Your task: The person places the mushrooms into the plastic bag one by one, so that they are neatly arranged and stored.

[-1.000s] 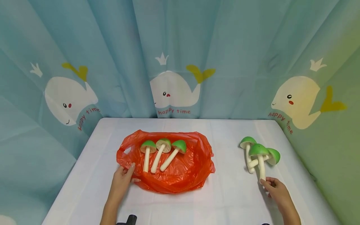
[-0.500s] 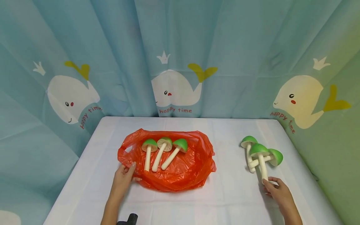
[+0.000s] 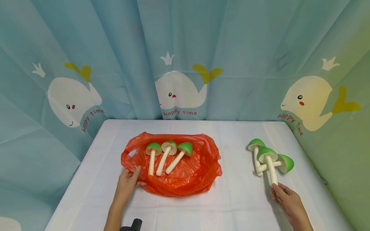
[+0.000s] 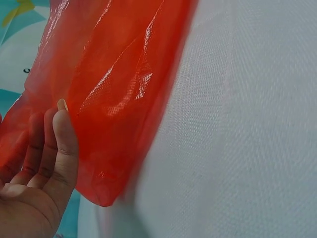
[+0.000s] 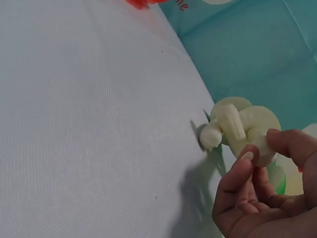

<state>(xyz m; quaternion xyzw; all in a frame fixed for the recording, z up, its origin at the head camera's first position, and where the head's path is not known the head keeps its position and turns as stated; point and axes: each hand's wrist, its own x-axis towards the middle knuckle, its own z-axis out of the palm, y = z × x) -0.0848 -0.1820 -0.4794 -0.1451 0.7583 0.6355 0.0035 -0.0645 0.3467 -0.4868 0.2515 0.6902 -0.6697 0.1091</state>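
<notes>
In the head view, my left hand [image 3: 127, 184] holds the near left edge of a red plastic bag [image 3: 185, 189], thumb on top. The bag lies spread open, with three green-capped toy mushrooms [image 3: 163, 163] side by side in it. On the right, my right hand [image 3: 289, 202] pinches the stem end of another green-capped mushroom [image 3: 271, 168] between thumb and fingers. That mushroom lies across two more: one behind on the left [image 3: 256, 144], one on its side with its cap [image 3: 286, 163] to the right. In the right wrist view the pinched stem [image 5: 262, 146] points toward the camera.
A white-covered table [image 3: 231, 205] bears everything. Blue curtain [image 3: 245, 38] with whale prints stands behind and at the left; a greenish curtain [image 3: 347, 160] borders the right side. A black object [image 3: 136, 224] pokes in at the bottom edge near the left forearm.
My right hand has shifted slightly right with the pinched mushroom's stem end. The sideways mushroom's cap has also moved a little right. My left hand and the bag look unchanged.
</notes>
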